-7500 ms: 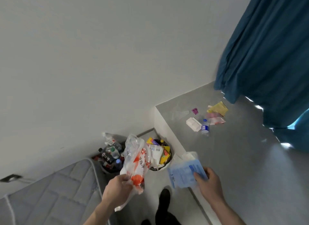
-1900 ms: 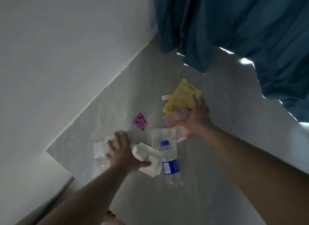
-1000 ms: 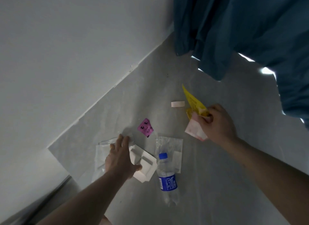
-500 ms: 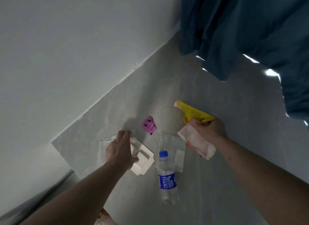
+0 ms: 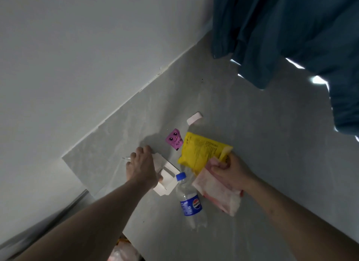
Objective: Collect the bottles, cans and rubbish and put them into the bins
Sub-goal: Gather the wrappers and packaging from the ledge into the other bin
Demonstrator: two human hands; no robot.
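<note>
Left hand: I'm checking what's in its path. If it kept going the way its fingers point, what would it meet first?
Past the left hand, the ledge looks bare up to the white wall; depth is unclear. The purple wrapper lies off to the right.

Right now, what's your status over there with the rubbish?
Right hand grips yellow packet and pink wrapper. Left hand holds white tray. Bottle, purple wrapper uncollected. Nothing blocking.
</note>
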